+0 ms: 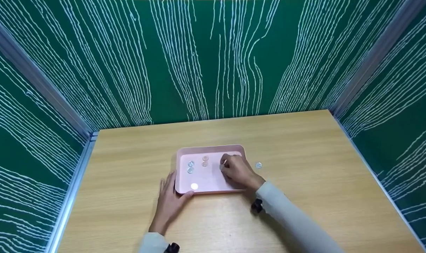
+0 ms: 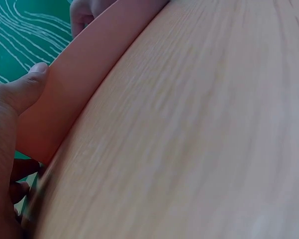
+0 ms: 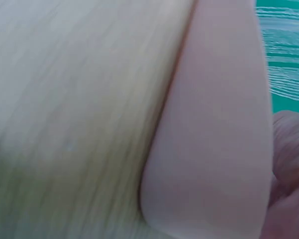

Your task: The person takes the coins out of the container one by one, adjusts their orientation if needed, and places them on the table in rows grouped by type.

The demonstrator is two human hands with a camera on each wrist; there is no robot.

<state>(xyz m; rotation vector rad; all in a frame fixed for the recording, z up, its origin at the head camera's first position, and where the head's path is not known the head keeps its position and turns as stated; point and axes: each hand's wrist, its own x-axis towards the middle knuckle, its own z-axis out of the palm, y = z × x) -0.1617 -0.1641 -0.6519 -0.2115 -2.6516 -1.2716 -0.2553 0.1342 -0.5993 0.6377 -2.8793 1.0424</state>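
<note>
A pink tray (image 1: 213, 191) lies on the wooden table. My left hand (image 1: 171, 202) holds its near left corner, the thumb against the near wall and the fingers along the left side; the left wrist view shows that thumb (image 2: 32, 84) on the outer wall. Over the tray's right half, my right hand (image 1: 238, 171) pinches a small coin (image 1: 221, 167), partly hidden by the fingers. Inside the tray, two silvery coins (image 1: 190, 167) lie one behind the other, left of two copper-toned coins (image 1: 205, 161). Another silvery coin (image 1: 258, 165) lies on the table right of the tray.
The wooden table (image 1: 128, 168) carries the tray near its middle. Green panels with white wavy lines (image 1: 205, 63) stand behind and at both sides, joined by metal posts (image 1: 371, 59). A bright light reflection shows on the tray floor near its front left.
</note>
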